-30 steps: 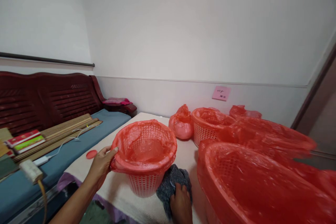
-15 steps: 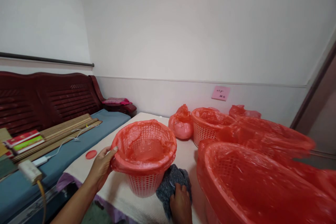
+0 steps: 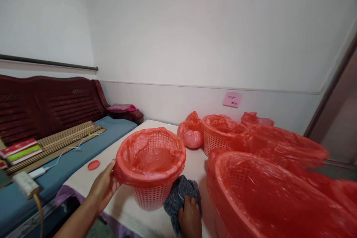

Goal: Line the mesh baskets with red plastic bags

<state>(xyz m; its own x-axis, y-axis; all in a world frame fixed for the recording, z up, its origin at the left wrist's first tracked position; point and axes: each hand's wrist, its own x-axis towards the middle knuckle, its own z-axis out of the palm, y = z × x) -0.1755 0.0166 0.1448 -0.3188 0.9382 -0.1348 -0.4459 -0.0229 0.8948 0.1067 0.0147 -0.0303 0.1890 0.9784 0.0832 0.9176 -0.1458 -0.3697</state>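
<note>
A white mesh basket (image 3: 152, 198) lined with a red plastic bag stands on a cream cloth (image 3: 131, 135), its bag folded over the rim. My left hand (image 3: 103, 193) grips the basket's left side at the rim. My right hand (image 3: 190, 218) is shut on a grey cloth (image 3: 178, 200), pressing it against the basket's lower front. Behind stand a bundled red bag (image 3: 191, 133) and a second lined basket (image 3: 213, 143). A large red-lined basket (image 3: 223, 178) fills the lower right.
More red bags (image 3: 281, 141) heap along the right, near a wall with a pink note (image 3: 232, 99). To the left lie a small red lid (image 3: 93, 165), a dark red wooden sofa (image 3: 41, 108) with a blue cushion, a bamboo mat (image 3: 67, 135), books (image 3: 21, 150) and a power strip (image 3: 25, 184).
My left hand has slid slightly lower on the basket's side, and the basket's rim tilts a little more to the left. The whole view has shifted slightly left in the frame.
</note>
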